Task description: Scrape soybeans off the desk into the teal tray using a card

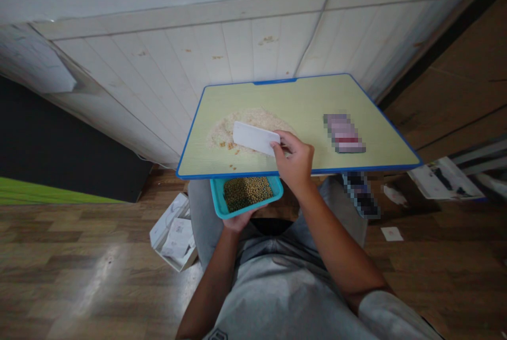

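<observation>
My right hand (295, 158) pinches one end of a flat white rectangular card (255, 138), held over the tabletop. Beneath and behind the card spreads a heap of pale grains (257, 116), perhaps rice. A few yellow-orange bits (226, 145) lie at the heap's front left. Below the table's front edge, my left hand (238, 220) supports a turquoise plastic tub (217, 200) from underneath, its fingers mostly hidden by the tub. Inside the tub are small round beans (249, 192), greenish on the left and tan on the right.
The pale yellow table (317, 97) has a blue rim and stands against a white panelled wall (229, 60). A pixelated pinkish object (344, 133) lies on its right side. An open white box (176, 234) with papers sits on the wooden floor at left.
</observation>
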Available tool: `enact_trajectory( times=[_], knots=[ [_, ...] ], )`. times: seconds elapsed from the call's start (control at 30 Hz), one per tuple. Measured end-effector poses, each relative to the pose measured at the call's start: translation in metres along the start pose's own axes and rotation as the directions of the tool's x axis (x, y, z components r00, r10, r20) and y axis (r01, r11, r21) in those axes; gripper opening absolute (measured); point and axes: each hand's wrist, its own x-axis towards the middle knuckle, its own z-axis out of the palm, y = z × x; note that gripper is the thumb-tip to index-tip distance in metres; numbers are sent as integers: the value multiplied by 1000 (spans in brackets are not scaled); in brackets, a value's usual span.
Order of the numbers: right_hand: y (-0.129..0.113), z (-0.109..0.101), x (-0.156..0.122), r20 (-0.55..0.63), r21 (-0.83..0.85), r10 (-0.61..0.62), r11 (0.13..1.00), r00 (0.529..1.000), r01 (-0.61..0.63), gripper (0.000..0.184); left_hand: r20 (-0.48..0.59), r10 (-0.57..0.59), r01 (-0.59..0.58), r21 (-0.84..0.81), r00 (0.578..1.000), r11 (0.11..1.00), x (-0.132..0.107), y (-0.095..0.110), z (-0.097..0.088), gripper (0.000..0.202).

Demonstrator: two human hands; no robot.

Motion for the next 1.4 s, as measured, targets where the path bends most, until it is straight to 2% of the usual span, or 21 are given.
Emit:
enact_trajectory(
  times=[0.3,0.57,1.23,1.4],
  knots=[
    [2,0,-1,-9,0,9,1000,1000,-9,23,42,-14,13,29,999,999,0,0,-1,77],
    [3,0,-2,-24,42,-29,999,999,30,25,11,2,-2,3,1000,1000,1,1,-7,69],
    [1,-1,-2,-19,14,10,1000,1000,-10,24,41,1,-2,14,999,1000,2,1,-8,73],
    [0,-1,-2,-24,32,-17,999,1000,18,26,36,10,-11,30,999,999,1,0,-8,72]
  ],
)
